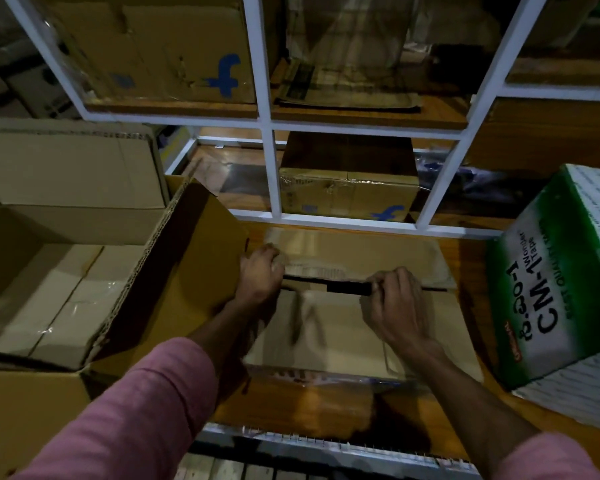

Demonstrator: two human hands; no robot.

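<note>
A brown cardboard box [343, 327] lies on the wooden shelf [291, 407] in front of me, its top flaps meeting at a dark seam across the middle. My left hand [262, 275] curls over the left end of the far flap [361, 254] at the seam. My right hand [394, 306] pinches a dark narrow object [349, 289] at the seam, thumb and fingers curled round it. What that object is I cannot make out. Both sleeves are pink.
A large open carton [66, 271] holding taped smaller boxes stands at left, one flap leaning toward the box. A green and white tape carton [561, 282] sits tilted at right. White rack bars [274, 174] and more cartons fill the shelves behind.
</note>
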